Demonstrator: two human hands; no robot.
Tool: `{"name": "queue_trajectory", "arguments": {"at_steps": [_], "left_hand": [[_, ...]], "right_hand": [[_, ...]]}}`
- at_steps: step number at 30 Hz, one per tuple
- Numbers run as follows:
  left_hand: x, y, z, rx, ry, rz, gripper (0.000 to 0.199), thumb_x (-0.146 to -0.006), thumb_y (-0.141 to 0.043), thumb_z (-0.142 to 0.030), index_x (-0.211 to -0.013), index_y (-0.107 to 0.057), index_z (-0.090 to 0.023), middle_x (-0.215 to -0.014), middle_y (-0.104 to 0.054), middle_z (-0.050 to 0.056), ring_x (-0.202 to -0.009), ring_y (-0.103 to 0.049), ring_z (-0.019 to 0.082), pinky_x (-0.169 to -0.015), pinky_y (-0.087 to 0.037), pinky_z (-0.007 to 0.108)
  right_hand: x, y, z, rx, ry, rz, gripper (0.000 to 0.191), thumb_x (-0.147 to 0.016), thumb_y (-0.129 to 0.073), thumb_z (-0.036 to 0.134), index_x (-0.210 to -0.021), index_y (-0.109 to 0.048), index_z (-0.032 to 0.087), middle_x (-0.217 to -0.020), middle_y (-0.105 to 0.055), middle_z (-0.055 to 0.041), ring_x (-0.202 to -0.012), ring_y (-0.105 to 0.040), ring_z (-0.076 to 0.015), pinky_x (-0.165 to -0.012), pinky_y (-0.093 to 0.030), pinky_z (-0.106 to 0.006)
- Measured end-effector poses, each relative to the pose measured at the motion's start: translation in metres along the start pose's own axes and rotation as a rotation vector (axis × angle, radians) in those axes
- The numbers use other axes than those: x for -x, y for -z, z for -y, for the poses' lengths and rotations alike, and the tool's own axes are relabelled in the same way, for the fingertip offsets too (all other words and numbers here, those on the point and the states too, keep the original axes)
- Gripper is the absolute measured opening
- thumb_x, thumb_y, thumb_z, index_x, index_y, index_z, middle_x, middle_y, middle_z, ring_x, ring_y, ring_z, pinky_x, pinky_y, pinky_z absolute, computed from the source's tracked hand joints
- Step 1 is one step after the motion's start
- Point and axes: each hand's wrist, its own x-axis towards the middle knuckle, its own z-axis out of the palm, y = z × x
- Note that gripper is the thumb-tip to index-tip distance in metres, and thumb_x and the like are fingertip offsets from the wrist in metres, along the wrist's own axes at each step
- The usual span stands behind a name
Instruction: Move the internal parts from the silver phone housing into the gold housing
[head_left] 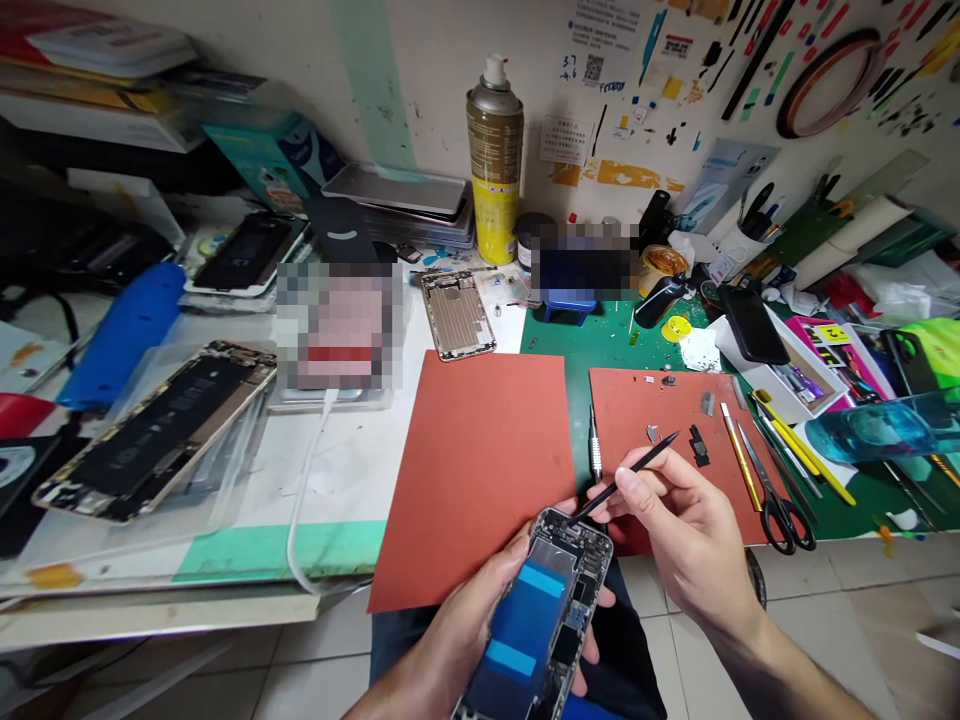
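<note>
My left hand (480, 600) is wrapped round an opened smartphone (544, 620), tilted over my lap at the bench edge. Blue strips cross the flat panel inside it, and a circuit board runs along its right side. Between the thumb and fingers of my right hand (679, 520) is a thin black stick-like tool (626, 478). One end of this tool meets the top of the phone; whether it presses there is too small to tell. Just beyond the right hand, small parts, including a black piece (698, 446), lie on a red-brown mat (619, 400).
Another red-brown mat (480, 450) is at centre. Scissors (780, 500) and tweezers lie at right, near a blue bottle (877, 430). An opened phone (161, 430) rests at left beside a white cable (304, 500). Behind stand a spray can (495, 160) and a bare phone housing (457, 315).
</note>
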Motion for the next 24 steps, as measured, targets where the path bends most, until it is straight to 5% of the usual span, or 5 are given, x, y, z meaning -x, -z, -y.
{"name": "queue_trajectory", "arguments": {"at_steps": [6, 10, 15, 24], "left_hand": [[0.008, -0.012, 0.002, 0.105, -0.106, -0.013, 0.081, -0.095, -0.062, -0.068, -0.153, -0.045, -0.015, -0.114, -0.08, 0.022, -0.086, -0.081, 0.031, -0.079, -0.058, 0.038], [0.008, -0.016, 0.006, 0.129, -0.178, -0.055, 0.081, -0.096, -0.065, -0.061, -0.158, -0.025, -0.028, -0.113, -0.081, 0.018, -0.094, -0.082, 0.037, -0.089, -0.058, 0.05], [0.007, -0.019, 0.009, 0.097, -0.184, -0.146, 0.057, -0.1, -0.06, -0.062, -0.142, -0.04, -0.027, -0.101, -0.082, 0.015, -0.087, -0.082, 0.035, -0.084, -0.06, 0.047], [0.003, -0.024, 0.009, -0.02, -0.187, -0.254, 0.066, -0.097, -0.063, -0.065, -0.148, -0.052, -0.024, -0.092, -0.082, 0.012, -0.081, -0.082, 0.032, -0.072, -0.059, 0.039]], "right_hand": [[0.029, 0.009, -0.012, 0.055, 0.096, -0.181, 0.013, -0.098, -0.079, 0.033, -0.106, -0.073, 0.024, -0.097, -0.081, -0.0059, -0.082, -0.079, -0.0207, -0.078, -0.068, -0.033], [0.043, 0.01, -0.019, 0.01, 0.131, -0.242, 0.013, -0.097, -0.079, 0.032, -0.107, -0.074, 0.025, -0.1, -0.081, -0.0067, -0.08, -0.079, -0.021, -0.076, -0.069, -0.035], [0.046, 0.009, -0.02, -0.034, 0.115, -0.21, 0.012, -0.098, -0.078, 0.032, -0.106, -0.075, 0.023, -0.098, -0.081, -0.0085, -0.079, -0.079, -0.0218, -0.075, -0.07, -0.036], [0.059, 0.016, -0.032, 0.002, 0.184, -0.138, 0.012, -0.096, -0.079, 0.024, -0.108, -0.078, 0.026, -0.103, -0.083, -0.01, -0.088, -0.082, -0.0274, -0.075, -0.071, -0.04]]}}
